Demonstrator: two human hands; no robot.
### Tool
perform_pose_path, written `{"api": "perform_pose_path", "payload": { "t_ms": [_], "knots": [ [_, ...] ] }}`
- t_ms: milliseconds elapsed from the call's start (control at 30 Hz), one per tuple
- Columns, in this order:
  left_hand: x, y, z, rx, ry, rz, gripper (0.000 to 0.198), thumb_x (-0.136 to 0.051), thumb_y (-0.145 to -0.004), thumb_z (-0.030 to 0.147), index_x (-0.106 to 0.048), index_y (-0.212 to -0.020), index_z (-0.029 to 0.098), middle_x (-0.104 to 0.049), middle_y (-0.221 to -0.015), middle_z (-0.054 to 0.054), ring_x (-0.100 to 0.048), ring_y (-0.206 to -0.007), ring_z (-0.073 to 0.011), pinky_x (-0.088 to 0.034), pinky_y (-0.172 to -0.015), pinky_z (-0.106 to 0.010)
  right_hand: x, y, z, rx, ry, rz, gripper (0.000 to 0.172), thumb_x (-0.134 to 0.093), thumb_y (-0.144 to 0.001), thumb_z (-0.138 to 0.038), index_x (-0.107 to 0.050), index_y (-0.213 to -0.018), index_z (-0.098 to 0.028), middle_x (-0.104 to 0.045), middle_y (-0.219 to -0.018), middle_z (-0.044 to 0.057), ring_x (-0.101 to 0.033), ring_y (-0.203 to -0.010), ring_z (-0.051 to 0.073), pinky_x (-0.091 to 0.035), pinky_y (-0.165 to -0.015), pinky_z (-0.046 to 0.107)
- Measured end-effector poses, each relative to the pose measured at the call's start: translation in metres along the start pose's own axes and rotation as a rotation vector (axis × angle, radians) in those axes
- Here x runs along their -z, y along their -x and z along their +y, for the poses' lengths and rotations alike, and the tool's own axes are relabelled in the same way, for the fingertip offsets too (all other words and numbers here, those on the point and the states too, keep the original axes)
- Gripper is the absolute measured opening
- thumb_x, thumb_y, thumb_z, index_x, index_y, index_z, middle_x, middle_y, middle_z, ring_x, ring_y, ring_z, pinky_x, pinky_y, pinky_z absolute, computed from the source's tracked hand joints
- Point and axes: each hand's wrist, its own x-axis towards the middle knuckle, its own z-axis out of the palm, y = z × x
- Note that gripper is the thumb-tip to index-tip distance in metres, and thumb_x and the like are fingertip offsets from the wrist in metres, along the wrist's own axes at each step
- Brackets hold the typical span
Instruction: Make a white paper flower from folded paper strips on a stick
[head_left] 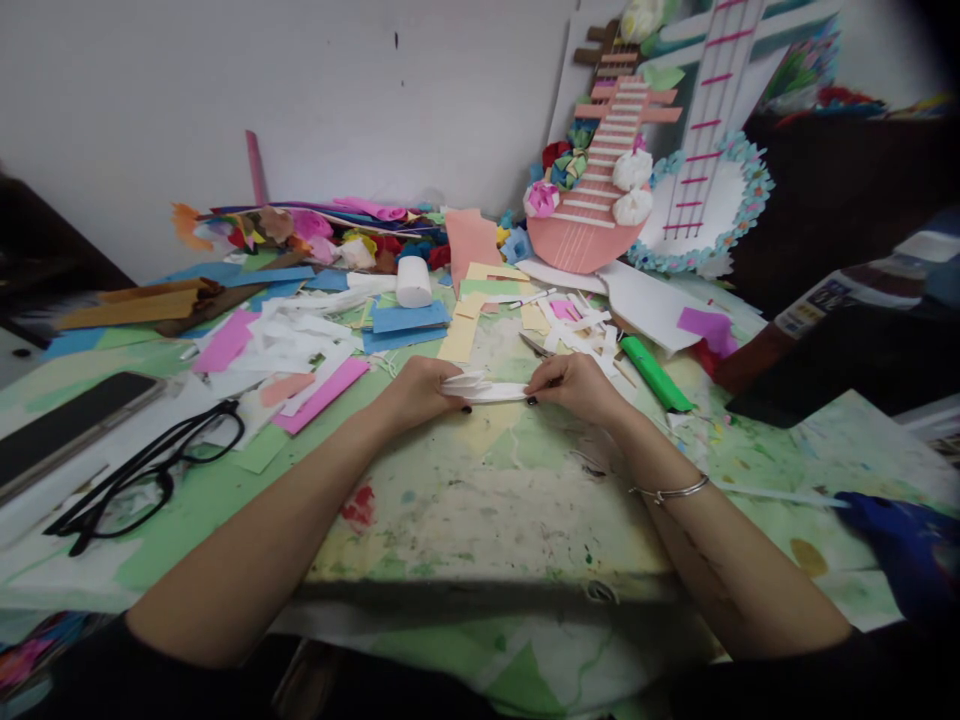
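Observation:
A small folded piece of white paper (pixel 487 388) is held just above the paint-stained table (pixel 480 520) between both my hands. My left hand (pixel 421 392) pinches its left end, where the paper fans into several layers. My right hand (pixel 574 384) pinches the right end with closed fingers; a thin bracelet sits on that wrist. Both forearms rest on the table.
Black glasses (pixel 142 480) and a dark phone (pixel 67 425) lie at left. Coloured paper scraps (pixel 315 340), a white tape roll (pixel 413 281) and paper flowers crowd the back. A green cutter (pixel 655 373) lies right of my hands. A pink paper guitar (pixel 600 190) leans on the wall.

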Motion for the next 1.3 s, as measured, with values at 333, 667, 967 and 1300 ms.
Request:
{"api": "perform_pose_path", "payload": {
  "t_ms": [333, 667, 967, 1300],
  "knots": [
    [-0.0014, 0.0012, -0.0016, 0.078, 0.129, 0.005, 0.014, -0.064, -0.065, 0.025, -0.070, -0.069, 0.013, -0.061, -0.060, 0.001, -0.053, -0.060, -0.0128, -0.035, -0.057, -0.022, -0.0018, 0.0005, 0.0017, -0.037, 0.000, 0.014, 0.008, -0.076, -0.060, -0.014, -0.076, -0.067, -0.017, -0.069, -0.070, 0.002, -0.060, -0.066, 0.014, -0.043, -0.062, 0.027],
    [-0.0037, -0.0018, -0.0023, 0.043, 0.049, 0.043, 0.011, -0.053, -0.062, 0.018, -0.062, -0.058, 0.012, -0.053, -0.055, 0.003, -0.048, -0.059, -0.0108, -0.031, -0.055, -0.020, -0.0018, -0.0007, 0.0033, -0.036, 0.042, 0.008, 0.007, -0.075, -0.062, -0.013, -0.076, -0.068, -0.017, -0.070, -0.070, 0.002, -0.060, -0.066, 0.014, -0.043, -0.062, 0.025],
    [-0.0042, -0.0012, -0.0010, 0.062, 0.098, 0.027, 0.010, -0.054, -0.064, 0.020, -0.058, -0.058, 0.012, -0.044, -0.055, 0.005, -0.040, -0.057, -0.0092, -0.028, -0.055, -0.021, -0.0012, 0.0001, 0.0007, -0.044, 0.040, -0.010, 0.007, -0.075, -0.062, -0.013, -0.076, -0.068, -0.018, -0.069, -0.068, 0.001, -0.061, -0.065, 0.014, -0.043, -0.061, 0.026],
    [-0.0050, -0.0015, -0.0021, 0.073, 0.068, 0.031, 0.012, -0.059, -0.068, 0.022, -0.056, -0.059, 0.014, -0.051, -0.060, 0.003, -0.044, -0.061, -0.0111, -0.030, -0.058, -0.023, -0.0009, 0.0005, -0.0006, -0.045, 0.058, -0.025, 0.007, -0.074, -0.062, -0.012, -0.073, -0.066, -0.018, -0.068, -0.065, 0.000, -0.058, -0.062, 0.013, -0.040, -0.059, 0.025]
  ]
}}
